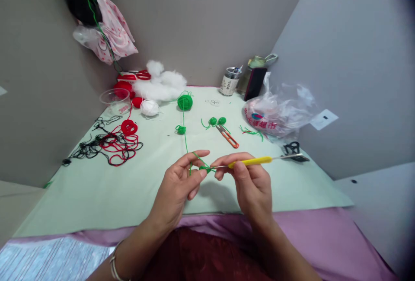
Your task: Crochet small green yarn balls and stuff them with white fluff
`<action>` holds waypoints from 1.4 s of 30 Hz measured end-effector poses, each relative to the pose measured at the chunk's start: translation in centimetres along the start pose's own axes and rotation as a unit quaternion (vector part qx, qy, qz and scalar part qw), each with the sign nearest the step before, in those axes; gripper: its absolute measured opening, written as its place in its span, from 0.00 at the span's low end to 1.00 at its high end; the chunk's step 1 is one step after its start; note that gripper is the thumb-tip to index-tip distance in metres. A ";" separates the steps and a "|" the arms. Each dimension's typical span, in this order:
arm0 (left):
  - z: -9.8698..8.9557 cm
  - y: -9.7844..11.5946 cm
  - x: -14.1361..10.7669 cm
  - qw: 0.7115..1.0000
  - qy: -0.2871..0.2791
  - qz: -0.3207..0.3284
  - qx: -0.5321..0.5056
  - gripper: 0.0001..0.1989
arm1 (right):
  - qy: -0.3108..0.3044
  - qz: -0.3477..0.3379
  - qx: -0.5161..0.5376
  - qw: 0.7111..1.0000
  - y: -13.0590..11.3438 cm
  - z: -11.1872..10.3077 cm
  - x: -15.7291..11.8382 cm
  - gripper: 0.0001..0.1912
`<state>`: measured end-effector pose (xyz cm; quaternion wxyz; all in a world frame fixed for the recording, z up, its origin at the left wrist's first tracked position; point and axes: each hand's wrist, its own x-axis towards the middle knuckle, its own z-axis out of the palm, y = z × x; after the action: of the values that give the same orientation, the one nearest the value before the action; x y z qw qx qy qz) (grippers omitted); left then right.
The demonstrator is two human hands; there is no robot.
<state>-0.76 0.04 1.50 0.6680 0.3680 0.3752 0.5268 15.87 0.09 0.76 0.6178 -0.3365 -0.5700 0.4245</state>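
My left hand (pixel 181 179) pinches a small piece of green crochet work (pixel 205 169) between thumb and fingers. Green yarn (pixel 186 142) passes over its raised index finger and runs back to a green yarn ball (pixel 185 102). In my right hand (pixel 251 181) is a crochet hook with a yellow handle (pixel 249 162), its metal tip at the green work. Two small green crocheted balls (pixel 217 121) lie beyond my hands, beside orange thread snips (pixel 228 136). A smaller green bundle (pixel 180 130) sits next to the yarn strand.
Tangled black and red yarn (pixel 110 145) covers the left side. White stuffing (pixel 160 84), a white yarn ball (pixel 149 107) and a clear plastic cup (pixel 115 99) are behind it. At right stand a pen jar (pixel 230 82), a phone (pixel 255 84) and a plastic bag (pixel 280 110).
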 end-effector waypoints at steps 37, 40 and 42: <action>0.1 -0.1 0.6 0.986 -0.018 -0.073 -0.150 0.18 | 0.026 -0.006 -0.017 0.999 0.4 -0.3 0.5 0.11; 0.5 -0.1 0.3 0.993 -0.025 -0.056 -0.099 0.19 | 0.000 -0.020 -0.035 0.999 0.2 0.1 0.5 0.09; 0.6 -0.1 0.2 0.995 -0.024 -0.048 -0.079 0.18 | 0.000 -0.034 -0.053 0.998 0.2 0.3 0.3 0.10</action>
<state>-0.09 0.16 1.64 0.7284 0.3081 0.3334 0.5132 15.54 0.46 0.77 0.6133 -0.3496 -0.6024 0.3726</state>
